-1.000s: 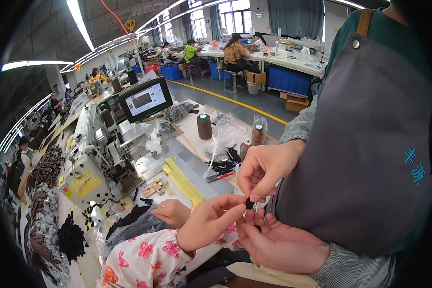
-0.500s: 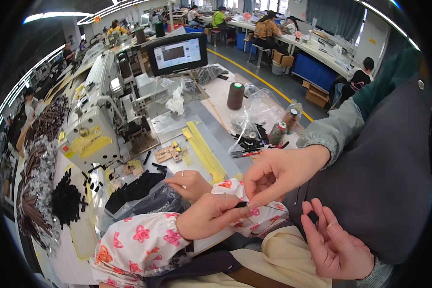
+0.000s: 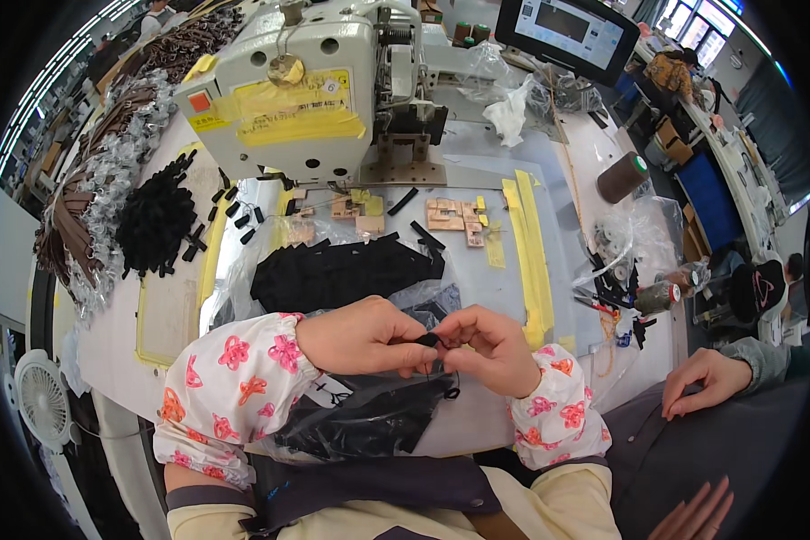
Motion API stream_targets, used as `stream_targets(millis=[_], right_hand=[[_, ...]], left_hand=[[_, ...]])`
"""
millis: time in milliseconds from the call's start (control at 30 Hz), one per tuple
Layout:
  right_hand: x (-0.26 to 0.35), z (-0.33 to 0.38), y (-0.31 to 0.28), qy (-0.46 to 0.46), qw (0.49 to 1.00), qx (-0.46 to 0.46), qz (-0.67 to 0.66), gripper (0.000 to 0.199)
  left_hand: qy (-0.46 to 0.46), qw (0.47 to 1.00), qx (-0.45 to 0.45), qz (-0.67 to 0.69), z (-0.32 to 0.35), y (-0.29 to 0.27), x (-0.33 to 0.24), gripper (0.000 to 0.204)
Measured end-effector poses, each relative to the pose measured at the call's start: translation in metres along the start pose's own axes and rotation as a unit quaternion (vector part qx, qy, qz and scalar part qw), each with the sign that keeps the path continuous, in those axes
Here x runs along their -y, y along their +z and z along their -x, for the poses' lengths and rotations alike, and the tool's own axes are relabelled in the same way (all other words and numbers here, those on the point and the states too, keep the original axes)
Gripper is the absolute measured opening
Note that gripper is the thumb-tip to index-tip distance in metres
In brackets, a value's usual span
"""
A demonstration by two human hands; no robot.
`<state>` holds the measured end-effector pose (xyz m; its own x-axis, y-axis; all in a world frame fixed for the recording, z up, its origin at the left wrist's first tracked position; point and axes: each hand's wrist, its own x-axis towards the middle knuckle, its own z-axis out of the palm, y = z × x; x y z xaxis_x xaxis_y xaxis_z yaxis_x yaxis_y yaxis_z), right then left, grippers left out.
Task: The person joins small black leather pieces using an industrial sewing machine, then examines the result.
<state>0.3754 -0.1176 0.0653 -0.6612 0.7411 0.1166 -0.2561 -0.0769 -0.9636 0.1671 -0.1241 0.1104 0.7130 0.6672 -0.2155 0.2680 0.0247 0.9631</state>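
Note:
Between my two hands is a small black fabric piece (image 3: pixel 430 340). My left hand (image 3: pixel 355 337) pinches it from the left, thumb and forefinger together. The fingertips of my right hand (image 3: pixel 490 349) close on its other end. A thin black cord with a small loop (image 3: pixel 452 392) dangles below the fingers. Beneath my hands lies a clear plastic bag with dark contents (image 3: pixel 360 418). Just beyond them, a heap of black strips (image 3: pixel 342 274) lies on plastic in front of the sewing machine (image 3: pixel 288 99).
At my right, a co-worker's hand (image 3: pixel 706 380) rests near a dark garment, with another hand (image 3: pixel 697 511) lower down. Black pieces (image 3: pixel 157 216) are piled at the left. A brown thread cone (image 3: pixel 623 176), yellow tape strips (image 3: pixel 529 261) and a screen (image 3: pixel 567 36) stand or lie farther off.
My view has swung toward the machine. The co-worker's hand that met mine at the black piece has withdrawn to the right. My right hand has come to grip the piece with my left.

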Motion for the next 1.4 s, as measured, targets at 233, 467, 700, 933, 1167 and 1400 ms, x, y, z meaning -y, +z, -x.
stream_targets(millis=[233, 467, 700, 933, 1167, 1400], right_hand=[[-0.001, -0.006, 0.001, 0.092, 0.994, -0.042, 0.038, 0.014], [-0.006, -0.004, 0.002, 0.128, 0.989, -0.075, 0.000, 0.010], [-0.007, -0.001, 0.002, 0.099, 0.991, -0.086, 0.030, 0.011], [-0.003, -0.003, 0.004, 0.106, 0.989, -0.101, 0.026, 0.008], [-0.005, 0.000, 0.004, 0.089, 0.987, -0.123, 0.046, 0.010], [-0.005, 0.003, 0.001, 0.091, 0.983, -0.144, 0.069, 0.009]], left_hand=[[-0.001, 0.999, 0.012, -0.047, -0.010, -0.008, 0.015, 0.022], [0.068, 0.991, -0.090, -0.068, -0.012, 0.002, 0.029, 0.024], [0.093, 0.986, -0.066, -0.120, -0.013, 0.001, 0.032, 0.014], [0.064, 0.993, -0.055, -0.080, -0.015, 0.001, 0.030, 0.015], [0.067, 0.990, -0.084, -0.085, -0.012, 0.003, 0.030, 0.020], [0.029, 0.987, -0.156, 0.035, -0.010, 0.008, 0.034, 0.022]])
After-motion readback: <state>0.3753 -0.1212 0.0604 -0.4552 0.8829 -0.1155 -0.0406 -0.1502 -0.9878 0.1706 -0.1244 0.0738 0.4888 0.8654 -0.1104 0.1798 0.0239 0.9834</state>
